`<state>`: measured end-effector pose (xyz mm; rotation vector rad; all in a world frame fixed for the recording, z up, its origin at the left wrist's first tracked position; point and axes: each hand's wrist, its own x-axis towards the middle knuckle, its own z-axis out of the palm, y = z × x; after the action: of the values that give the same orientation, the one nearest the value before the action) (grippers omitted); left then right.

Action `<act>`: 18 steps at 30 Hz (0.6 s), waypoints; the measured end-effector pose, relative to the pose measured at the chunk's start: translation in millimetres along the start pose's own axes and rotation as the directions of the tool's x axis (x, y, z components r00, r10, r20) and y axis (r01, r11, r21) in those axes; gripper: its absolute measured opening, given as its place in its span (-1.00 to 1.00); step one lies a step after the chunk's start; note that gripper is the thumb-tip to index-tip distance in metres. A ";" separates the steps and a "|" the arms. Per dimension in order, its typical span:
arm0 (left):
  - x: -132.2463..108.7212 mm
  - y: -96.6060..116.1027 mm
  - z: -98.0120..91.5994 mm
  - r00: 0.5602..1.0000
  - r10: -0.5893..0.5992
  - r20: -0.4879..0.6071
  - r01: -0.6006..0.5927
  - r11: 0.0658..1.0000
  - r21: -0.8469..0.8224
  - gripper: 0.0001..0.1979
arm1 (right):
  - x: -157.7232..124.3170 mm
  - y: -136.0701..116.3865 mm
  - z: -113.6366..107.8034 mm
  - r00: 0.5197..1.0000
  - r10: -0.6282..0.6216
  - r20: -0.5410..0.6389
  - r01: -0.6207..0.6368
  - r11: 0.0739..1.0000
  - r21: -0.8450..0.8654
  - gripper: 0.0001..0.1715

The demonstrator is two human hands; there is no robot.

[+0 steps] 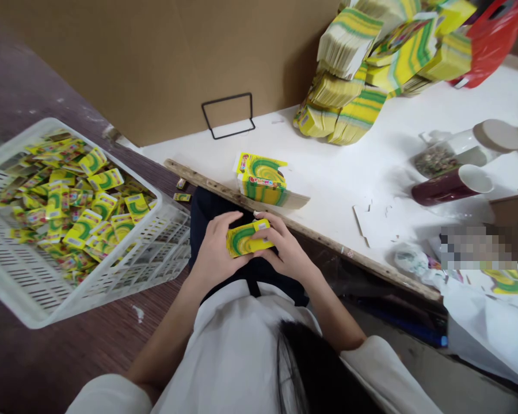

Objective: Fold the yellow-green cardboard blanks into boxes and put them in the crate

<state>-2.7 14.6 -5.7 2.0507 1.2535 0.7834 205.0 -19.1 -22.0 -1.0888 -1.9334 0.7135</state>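
Above my lap, a small yellow and green box (245, 238) is held between both hands. My left hand (218, 250) grips its left end, the thumb along the lower edge. My right hand (282, 247) closes its fingers over the right end. Just beyond them, at the table's near edge, lies a stack of flat yellow and green cartons (263, 179). On my left stands a white plastic basket (125, 253) holding many small yellow and green boxes (82, 227).
Piled bundles of flat cartons (354, 75) rest on the white table (328, 178) before a large cardboard box (176, 63). A black wire frame (228, 137) leans there. To the right are a glass jar (453, 152), a maroon cup (446, 185) and a red bag (494, 43).
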 end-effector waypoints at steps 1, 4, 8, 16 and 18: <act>-0.9 -1.3 1.5 0.997 -0.066 -0.040 0.064 0.997 -0.049 -0.27 | -0.5 0.8 -1.5 0.999 0.005 -0.033 -0.006 1.000 -0.006 -0.75; -3.9 -4.5 5.4 0.973 -0.228 -0.041 0.214 0.952 -0.221 -0.23 | -2.2 2.0 -3.6 0.992 0.045 -0.121 -0.046 0.999 -0.007 -0.64; -4.5 -2.0 4.0 0.973 -0.225 -0.048 0.211 0.956 -0.204 -0.36 | -4.4 1.5 3.4 0.971 0.103 -0.218 -0.106 0.994 -0.003 -0.58; 1.5 -16.2 -11.2 0.891 -0.453 -0.027 0.343 0.713 -0.612 -0.60 | 1.0 -5.2 0.1 0.987 0.073 -0.146 -0.062 0.995 0.077 -0.16; 3.7 -34.3 -30.2 0.829 -0.529 -0.181 0.251 0.643 -0.724 -0.62 | 6.9 -6.1 -10.7 0.969 0.096 -0.229 -0.088 0.995 0.045 -0.25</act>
<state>-42.7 36.3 -11.2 0.9947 1.2952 1.2325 209.2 -15.0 -9.1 -1.1914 -1.6769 0.6369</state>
